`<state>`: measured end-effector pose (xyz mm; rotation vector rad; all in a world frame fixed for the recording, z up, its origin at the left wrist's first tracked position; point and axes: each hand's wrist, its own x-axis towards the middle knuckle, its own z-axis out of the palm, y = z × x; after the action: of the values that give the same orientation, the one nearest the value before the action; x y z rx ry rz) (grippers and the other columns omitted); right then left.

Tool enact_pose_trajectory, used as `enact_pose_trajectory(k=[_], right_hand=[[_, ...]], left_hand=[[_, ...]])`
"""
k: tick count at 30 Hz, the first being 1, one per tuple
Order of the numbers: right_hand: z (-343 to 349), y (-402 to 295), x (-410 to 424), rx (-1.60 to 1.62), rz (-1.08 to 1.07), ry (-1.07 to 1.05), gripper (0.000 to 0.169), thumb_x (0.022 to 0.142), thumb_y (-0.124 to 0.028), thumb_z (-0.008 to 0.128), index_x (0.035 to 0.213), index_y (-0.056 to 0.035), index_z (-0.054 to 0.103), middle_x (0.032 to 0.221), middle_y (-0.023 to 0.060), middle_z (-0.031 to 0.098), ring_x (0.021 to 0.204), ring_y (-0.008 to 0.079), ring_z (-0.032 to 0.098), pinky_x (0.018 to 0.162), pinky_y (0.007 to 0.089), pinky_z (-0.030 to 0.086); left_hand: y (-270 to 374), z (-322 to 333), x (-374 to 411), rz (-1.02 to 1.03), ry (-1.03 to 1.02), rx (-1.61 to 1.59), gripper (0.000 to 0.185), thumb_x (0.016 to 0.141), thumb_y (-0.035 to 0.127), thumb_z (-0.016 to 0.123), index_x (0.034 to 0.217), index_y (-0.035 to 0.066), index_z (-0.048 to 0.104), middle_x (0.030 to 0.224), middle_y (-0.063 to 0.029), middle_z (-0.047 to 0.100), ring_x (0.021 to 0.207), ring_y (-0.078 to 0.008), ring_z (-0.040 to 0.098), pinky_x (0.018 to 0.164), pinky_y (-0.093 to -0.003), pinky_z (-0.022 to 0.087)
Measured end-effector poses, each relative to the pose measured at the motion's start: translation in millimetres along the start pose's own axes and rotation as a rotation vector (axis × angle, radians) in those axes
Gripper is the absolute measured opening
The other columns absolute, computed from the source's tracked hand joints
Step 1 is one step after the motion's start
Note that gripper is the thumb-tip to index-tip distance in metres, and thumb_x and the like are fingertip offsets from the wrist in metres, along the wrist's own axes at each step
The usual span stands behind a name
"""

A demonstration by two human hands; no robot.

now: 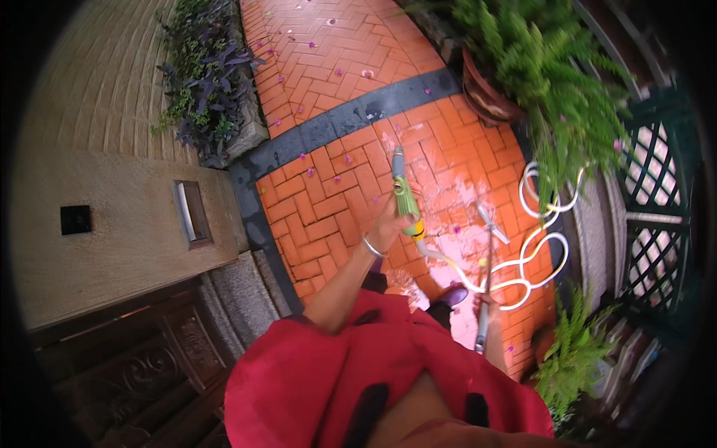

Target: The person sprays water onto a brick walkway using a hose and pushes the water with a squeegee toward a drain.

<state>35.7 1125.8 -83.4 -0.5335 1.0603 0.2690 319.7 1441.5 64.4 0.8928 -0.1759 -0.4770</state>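
My left hand [386,225], with a bangle at its wrist, is closed around a green garden hose spray nozzle [406,204]. The nozzle's grey tip points away from me, above the wet brick paving [341,215]. From its yellow connector a pale hose [455,267] runs down to the right and lies in loops on the ground. Lower right, my right hand [488,304] grips the pole [489,263] of what looks like a floor squeegee. Its narrow head [493,223] is at the paving, right of the nozzle.
A potted fern [493,101] overhangs the path at upper right, with a second fern [574,353] lower down. Purple-leaved plants [210,84] fill a stone-edged bed at left. A carved wooden door [151,364] and stone step [252,291] border the lower left. Green lattice [655,215] stands at right.
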Motion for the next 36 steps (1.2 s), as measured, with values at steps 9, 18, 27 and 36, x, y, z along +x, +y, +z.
enact_pose_trajectory(k=[9,18,27,36], right_hand=[[372.0,19.8,44.4,0.269,0.038,0.186,0.046,0.09,-0.013,0.04,0.127,0.0024,0.016,0.12,0.0263,0.037,0.115,0.0542,0.041,0.096,0.0659,0.038],[567.4,25.9,165.7,0.215,0.009,-0.196,0.037,0.093,-0.017,0.036,0.127,-0.0017,0.033,0.114,0.0256,0.041,0.112,0.0387,0.047,0.095,0.0566,0.043],[666.4,24.6,173.8,0.458,-0.14,-0.085,0.036,0.093,-0.016,0.036,0.126,-0.0022,0.035,0.113,0.0246,0.043,0.11,0.0379,0.049,0.093,0.0545,0.044],[668.3,82.3,122.4,0.856,-0.454,0.171,0.036,0.092,-0.014,0.036,0.126,-0.0027,0.036,0.112,0.0237,0.045,0.107,0.037,0.051,0.091,0.0524,0.046]], left_hand=[[187.4,-29.5,71.8,0.161,-0.145,0.427,0.077,0.069,0.015,0.072,0.129,0.0,0.027,0.102,-0.0092,0.041,0.089,-0.0182,0.046,0.081,-0.0322,0.041],[260.3,-67.6,186.5,0.315,-0.12,0.974,0.066,0.072,0.021,0.074,0.12,-0.004,0.035,0.102,-0.0215,0.048,0.093,-0.0358,0.055,0.08,-0.0425,0.045],[289.2,-85.1,256.1,0.333,-0.643,1.077,0.064,0.066,0.013,0.074,0.117,-0.003,0.038,0.099,-0.0228,0.046,0.09,-0.0386,0.048,0.079,-0.0457,0.04],[292.1,-115.9,239.9,0.41,-1.21,0.838,0.078,0.053,0.007,0.079,0.117,0.003,0.035,0.102,-0.0188,0.045,0.091,-0.037,0.046,0.078,-0.0458,0.037]])
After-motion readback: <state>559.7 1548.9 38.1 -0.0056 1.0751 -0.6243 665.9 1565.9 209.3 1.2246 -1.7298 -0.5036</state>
